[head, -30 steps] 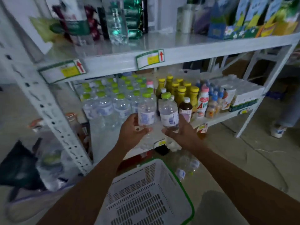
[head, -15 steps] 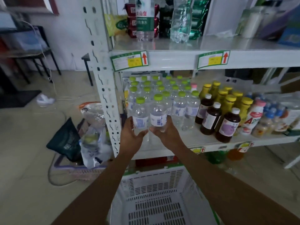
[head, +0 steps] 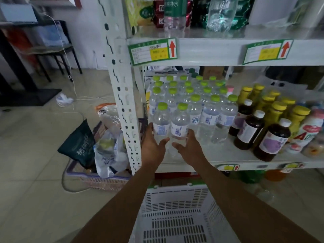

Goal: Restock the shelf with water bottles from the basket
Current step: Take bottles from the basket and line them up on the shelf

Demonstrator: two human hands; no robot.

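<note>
While our left hand [head: 154,148] wraps one water bottle [head: 161,123] and our right hand [head: 190,148] wraps a second water bottle [head: 180,126] at the front-left corner of the shelf [head: 226,155], we judge it best to seat both bases flat, snug against the stocked row [head: 210,116], then loosen fingers so neither topples.

3 brown white-capped bottles [head: 252,128] right of fingers [head: 191,137] | yellow-capped bottles [head: 278,109] farther right, behind | 2 red-arrow price tags [head: 152,51] above fingers | dark green bag [head: 78,146] left of fingers, lower, on pink floor basket [head: 105,183]
</note>
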